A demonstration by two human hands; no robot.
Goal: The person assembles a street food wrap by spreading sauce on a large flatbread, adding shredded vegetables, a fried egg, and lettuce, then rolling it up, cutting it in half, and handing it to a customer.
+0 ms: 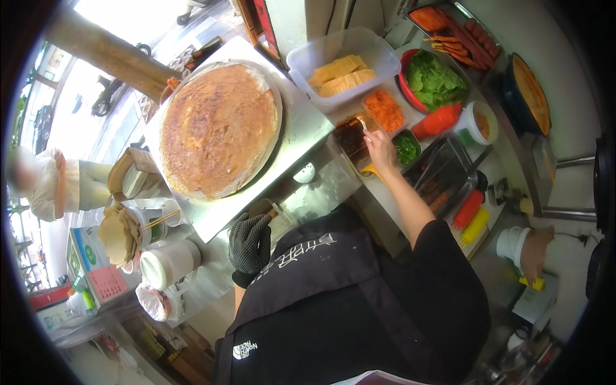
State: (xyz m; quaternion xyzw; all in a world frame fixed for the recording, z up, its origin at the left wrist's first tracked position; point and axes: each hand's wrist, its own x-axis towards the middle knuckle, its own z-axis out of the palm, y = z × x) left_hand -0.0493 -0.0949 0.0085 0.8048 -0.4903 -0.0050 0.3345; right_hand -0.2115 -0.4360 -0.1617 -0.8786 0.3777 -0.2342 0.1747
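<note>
My bare right hand (pixel 382 153) is closed on a thin, pale-handled utensil (pixel 364 123) over a container of dark sauce (pixel 348 136); the utensil's working end cannot be made out. To the left, a large browned pancake (pixel 215 131) covers most of a round griddle (pixel 280 122). My left hand (pixel 250 242), in a dark knitted glove, is curled near the front edge of the griddle's metal stand (pixel 298 86). A small tub with a brownish handle (pixel 274 212) lies just beyond that hand. Whether the glove holds anything is hidden.
Around the sauce stand chopped greens (pixel 407 147), an orange shredded filling (pixel 384 109), lettuce (pixel 436 80) and a clear box of yellow slices (pixel 343 74). Red (pixel 470 208) and yellow squeeze bottles (pixel 475 226) lie at right. A white bucket (pixel 170 263) and a person (pixel 48 186) are at left.
</note>
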